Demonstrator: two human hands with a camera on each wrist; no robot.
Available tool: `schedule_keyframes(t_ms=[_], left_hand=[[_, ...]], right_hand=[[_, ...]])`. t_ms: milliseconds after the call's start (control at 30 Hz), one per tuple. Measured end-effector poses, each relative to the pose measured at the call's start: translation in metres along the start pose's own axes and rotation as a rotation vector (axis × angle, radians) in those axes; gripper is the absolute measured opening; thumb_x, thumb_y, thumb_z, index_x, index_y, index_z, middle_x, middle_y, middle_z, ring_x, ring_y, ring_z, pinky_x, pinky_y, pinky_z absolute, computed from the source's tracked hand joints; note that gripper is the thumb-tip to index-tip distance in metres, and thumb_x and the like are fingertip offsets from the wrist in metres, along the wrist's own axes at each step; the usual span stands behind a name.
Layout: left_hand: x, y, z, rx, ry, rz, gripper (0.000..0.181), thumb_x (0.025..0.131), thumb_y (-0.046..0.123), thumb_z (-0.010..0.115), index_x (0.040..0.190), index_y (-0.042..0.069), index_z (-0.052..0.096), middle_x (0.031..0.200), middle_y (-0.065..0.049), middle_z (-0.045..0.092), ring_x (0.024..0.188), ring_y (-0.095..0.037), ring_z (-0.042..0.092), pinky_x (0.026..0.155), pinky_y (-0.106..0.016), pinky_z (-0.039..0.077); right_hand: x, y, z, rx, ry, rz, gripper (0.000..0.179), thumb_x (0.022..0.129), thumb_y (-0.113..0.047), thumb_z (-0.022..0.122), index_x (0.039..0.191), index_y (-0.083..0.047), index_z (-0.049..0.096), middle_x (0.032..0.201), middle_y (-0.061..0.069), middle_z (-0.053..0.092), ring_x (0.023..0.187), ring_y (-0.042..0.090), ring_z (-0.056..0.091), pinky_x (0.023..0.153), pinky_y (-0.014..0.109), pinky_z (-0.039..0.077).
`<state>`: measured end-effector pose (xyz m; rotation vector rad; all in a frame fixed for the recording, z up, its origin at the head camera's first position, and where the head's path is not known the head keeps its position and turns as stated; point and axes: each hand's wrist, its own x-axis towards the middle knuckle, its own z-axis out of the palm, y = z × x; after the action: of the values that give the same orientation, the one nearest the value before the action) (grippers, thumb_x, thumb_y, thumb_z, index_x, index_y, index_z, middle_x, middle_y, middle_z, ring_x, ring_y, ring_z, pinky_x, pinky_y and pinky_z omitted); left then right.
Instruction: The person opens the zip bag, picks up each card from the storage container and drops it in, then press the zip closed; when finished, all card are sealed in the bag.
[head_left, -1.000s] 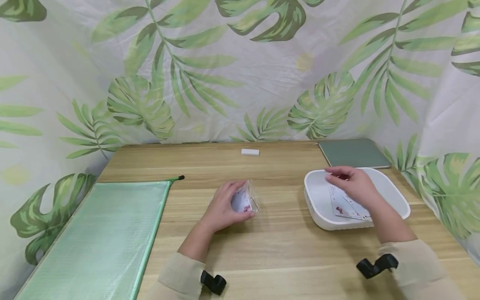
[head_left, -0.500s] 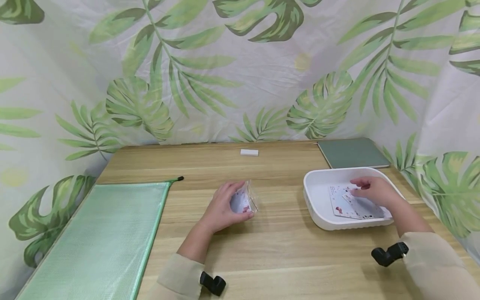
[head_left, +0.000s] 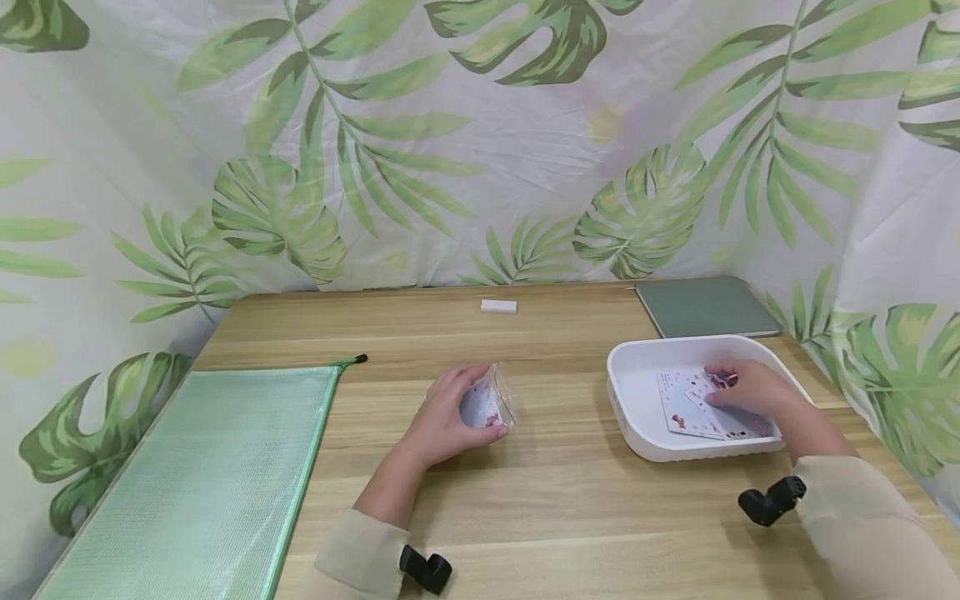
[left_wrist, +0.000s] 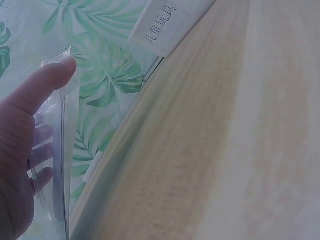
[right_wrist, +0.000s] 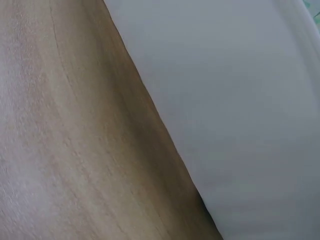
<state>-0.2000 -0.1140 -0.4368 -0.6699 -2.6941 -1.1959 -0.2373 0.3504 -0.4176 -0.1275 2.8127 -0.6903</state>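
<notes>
My left hand (head_left: 448,417) grips a clear plastic pouch (head_left: 504,392), thumb on the near side and fingers behind. A white printed card (head_left: 480,407) with small red figures shows inside the pouch. In the left wrist view, the fingers show through the clear plastic. My right hand (head_left: 761,392) reaches into a white plastic basin (head_left: 637,367), thumb and forefinger down at several overlapping printed cards (head_left: 686,412). A gap shows between those two fingertips, with print visible in it; whether they pinch a card cannot be told. Only the basin's wall (right_wrist: 220,100) and wood show in the right wrist view.
A green mesh zip bag (head_left: 187,475) lies flat on the left of the wooden table (head_left: 540,517). At the back are a small white block (head_left: 498,306) and, behind the basin, a dark green notebook (head_left: 705,306). A leaf-print curtain (head_left: 420,150) surrounds the table.
My right hand has moved rightward from above the basin's left part, then down to the cards. The left hand and its pouch stay in place.
</notes>
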Motion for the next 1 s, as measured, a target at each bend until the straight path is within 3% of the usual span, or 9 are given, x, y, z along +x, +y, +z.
schedule_keyframes(t_ms=[267, 500, 800, 1000], left_hand=[[-0.001, -0.001, 0.000, 0.001, -0.002, -0.009, 0.090, 0.067, 0.041, 0.085, 0.143, 0.012, 0.049, 0.137, -0.007, 0.053, 0.126, -0.027, 0.048, 0.101, -0.049, 0.042], [0.000, -0.001, 0.001, 0.001, -0.001, -0.010, 0.089, 0.067, 0.041, 0.085, 0.143, 0.013, 0.050, 0.137, -0.008, 0.054, 0.126, -0.027, 0.048, 0.102, -0.049, 0.042], [-0.001, 0.000, 0.000, -0.005, -0.005, -0.016, 0.089, 0.067, 0.040, 0.086, 0.143, 0.013, 0.049, 0.137, -0.007, 0.054, 0.126, -0.026, 0.048, 0.101, -0.048, 0.042], [0.000, -0.001, 0.001, 0.002, 0.000, -0.011, 0.089, 0.067, 0.041, 0.086, 0.143, 0.013, 0.050, 0.136, -0.007, 0.054, 0.124, -0.026, 0.049, 0.100, -0.047, 0.043]], right_hand=[[0.002, -0.001, -0.002, 0.006, -0.003, 0.000, 0.064, 0.081, -0.022, 0.078, 0.130, 0.012, 0.054, 0.117, 0.033, 0.059, 0.102, 0.041, 0.056, 0.089, 0.052, 0.044], [0.001, -0.004, -0.007, 0.044, 0.014, 0.068, 0.047, 0.084, -0.022, 0.075, 0.120, 0.007, 0.063, 0.109, 0.026, 0.060, 0.095, 0.033, 0.053, 0.079, 0.038, 0.041], [-0.003, -0.006, -0.017, 0.097, 0.081, 0.032, 0.047, 0.092, -0.019, 0.065, 0.135, 0.000, 0.055, 0.102, 0.014, 0.056, 0.092, 0.026, 0.049, 0.073, 0.030, 0.038], [-0.008, -0.011, -0.022, 0.210, 0.164, 0.007, 0.048, 0.092, -0.020, 0.067, 0.132, 0.004, 0.056, 0.092, 0.002, 0.061, 0.083, 0.012, 0.051, 0.068, 0.022, 0.044]])
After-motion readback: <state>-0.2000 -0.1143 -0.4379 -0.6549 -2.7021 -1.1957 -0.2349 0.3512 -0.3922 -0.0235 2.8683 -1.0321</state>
